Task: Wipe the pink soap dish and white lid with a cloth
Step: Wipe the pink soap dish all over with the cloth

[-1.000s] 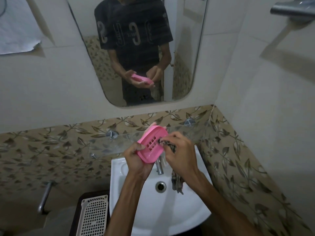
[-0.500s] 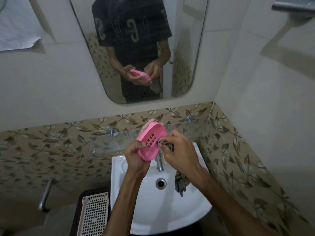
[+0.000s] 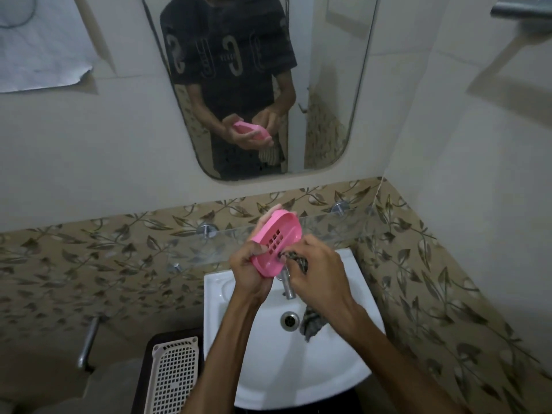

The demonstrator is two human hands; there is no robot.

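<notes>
My left hand [image 3: 250,271] grips the pink soap dish [image 3: 276,242], an oval tray with a grid of drain holes, tilted up over the basin. My right hand [image 3: 318,270] holds a dark patterned cloth [image 3: 297,259] bunched against the dish's lower right edge. The cloth's loose end [image 3: 310,322] hangs below my wrist over the sink. A white perforated lid [image 3: 174,375] lies flat on a dark stand left of the basin.
A white wash basin [image 3: 328,372] with a drain [image 3: 289,319] and a chrome tap [image 3: 287,283] sits below my hands. A glass shelf [image 3: 185,246] runs along the leaf-patterned tiles. A mirror [image 3: 325,94] hangs above. A metal handle [image 3: 88,342] sticks out at lower left.
The dish has turned a little more edge-on and risen slightly. My right hand with the cloth has slid down toward the dish's lower edge.
</notes>
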